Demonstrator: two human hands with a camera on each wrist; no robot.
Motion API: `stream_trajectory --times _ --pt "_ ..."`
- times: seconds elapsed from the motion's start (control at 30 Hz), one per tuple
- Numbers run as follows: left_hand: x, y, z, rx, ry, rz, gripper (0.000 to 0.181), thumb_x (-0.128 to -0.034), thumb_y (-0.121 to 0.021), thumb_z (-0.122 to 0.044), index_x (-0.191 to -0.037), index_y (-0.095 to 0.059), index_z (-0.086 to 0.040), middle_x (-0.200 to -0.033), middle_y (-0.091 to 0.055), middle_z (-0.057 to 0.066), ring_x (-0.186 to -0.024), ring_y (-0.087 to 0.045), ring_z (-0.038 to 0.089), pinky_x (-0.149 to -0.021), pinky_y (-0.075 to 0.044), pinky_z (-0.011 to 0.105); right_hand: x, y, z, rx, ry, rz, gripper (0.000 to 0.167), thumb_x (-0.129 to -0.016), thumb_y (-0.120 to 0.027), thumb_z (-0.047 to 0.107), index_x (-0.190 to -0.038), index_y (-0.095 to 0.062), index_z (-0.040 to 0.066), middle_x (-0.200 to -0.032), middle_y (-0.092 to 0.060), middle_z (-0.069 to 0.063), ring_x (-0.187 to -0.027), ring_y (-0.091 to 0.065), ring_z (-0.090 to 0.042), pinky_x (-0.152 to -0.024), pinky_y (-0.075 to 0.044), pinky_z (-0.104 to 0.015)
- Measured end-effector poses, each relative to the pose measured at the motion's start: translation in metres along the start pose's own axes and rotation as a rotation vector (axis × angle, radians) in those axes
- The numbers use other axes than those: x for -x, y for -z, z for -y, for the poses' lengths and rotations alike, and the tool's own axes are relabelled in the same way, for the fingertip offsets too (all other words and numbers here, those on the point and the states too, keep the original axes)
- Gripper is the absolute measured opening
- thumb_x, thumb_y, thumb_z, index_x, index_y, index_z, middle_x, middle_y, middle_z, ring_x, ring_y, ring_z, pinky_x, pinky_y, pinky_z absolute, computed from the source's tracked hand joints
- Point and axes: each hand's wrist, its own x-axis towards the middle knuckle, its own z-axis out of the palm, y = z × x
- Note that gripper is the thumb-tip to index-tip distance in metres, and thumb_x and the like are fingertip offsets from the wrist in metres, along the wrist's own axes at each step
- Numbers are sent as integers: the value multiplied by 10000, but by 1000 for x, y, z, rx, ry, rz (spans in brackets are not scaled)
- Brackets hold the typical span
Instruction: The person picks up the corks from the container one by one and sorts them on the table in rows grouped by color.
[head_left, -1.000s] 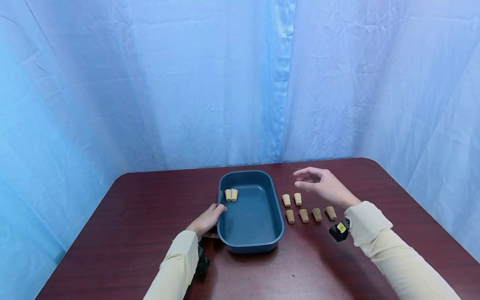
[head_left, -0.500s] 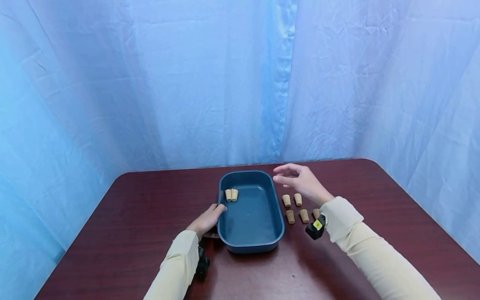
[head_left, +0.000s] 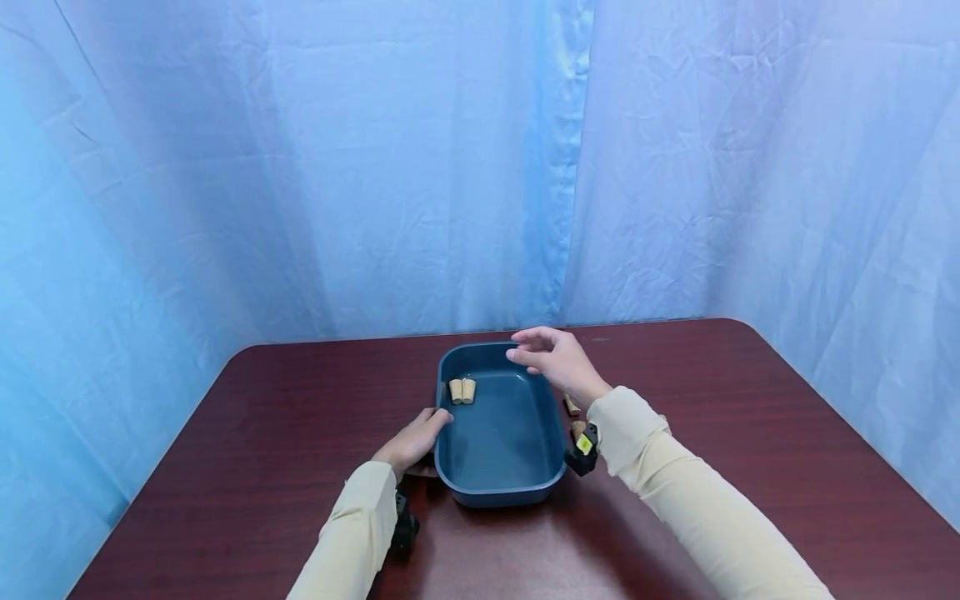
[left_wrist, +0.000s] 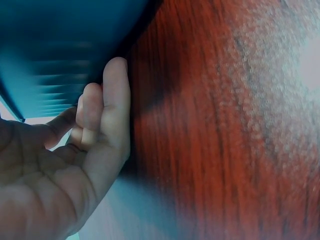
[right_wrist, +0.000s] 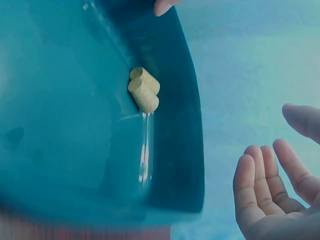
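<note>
A deep blue rectangular tray [head_left: 501, 498] stands on the table. My left hand [head_left: 415, 437] holds its left wall, the thumb over the rim and the fingers [left_wrist: 115, 85] against the outside near the tabletop. Two pale tapered corks [head_left: 462, 392] lie side by side in the tray, close to the left wall; the right wrist view shows the same corks [right_wrist: 144, 90] touching each other. My right hand [head_left: 553, 360] hovers above the tray's far right corner, fingers loosely bent and apart, with nothing between them.
To the right of the tray, a pale cork [head_left: 572, 406] and a darker cork [head_left: 578, 429] peek out beside my right wrist. The forearm hides other corks there. Blue curtains [head_left: 375, 167] hang behind the dark red wooden table [head_left: 300, 433].
My right hand has moved left from above the loose corks to the tray's far right corner, its forearm now covering most of them. The left hand, tray and two corks inside stay put.
</note>
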Motion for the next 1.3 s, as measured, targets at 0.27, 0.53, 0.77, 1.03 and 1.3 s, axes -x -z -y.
stream_trajectory --times 0.27,0.53,0.77,1.03,1.3 --pt "-1 0 1 0 -5 2 638 -1013 -424 -383 -1528 -339 -17 -1424 -460 270 -1081 -601 355 -773 -604 461 -14 -24 -2 -51 -29 -18 395 -988 -679 202 -1322 -624 -3 -1237 -629 -174 -1188 -602 -379 -1040 -475 -513" --pt "-1 1 -1 -4 2 -6 638 -1016 -419 -389 -1529 -340 -18 -1394 -488 252 -1042 -617 324 -761 -607 448 -21 -42 -4 -66 -47 8 375 -989 -670 147 -1314 -616 -33 -1200 -633 -181 -1193 -572 -414 -1038 -474 -522" --pt "-1 0 -1 8 -12 5 641 -1005 -414 -382 -1519 -353 -4 -1395 -491 258 -1069 -619 315 -745 -603 439 -28 -56 -8 -12 -101 -1 342 -967 -694 133 -1273 -647 -15 -1094 -657 -156 -1144 -591 -422 -1012 -489 -519" --pt "-2 -1 -1 24 -1 2 647 -1010 -411 -400 -1530 -349 -21 -1411 -477 258 -1104 -600 340 -770 -598 462 -42 -69 -19 117 -169 -26 298 -925 -749 173 -1193 -699 51 -1054 -675 -107 -1043 -628 -332 -925 -513 -443" --pt "-2 -1 -1 19 -7 -5 634 -1009 -411 -401 -1512 -372 -17 -1400 -483 251 -1078 -604 327 -750 -603 456 -47 -77 -28 230 -209 -27 288 -919 -759 182 -1172 -699 57 -1037 -677 -106 -965 -624 -278 -911 -518 -453"
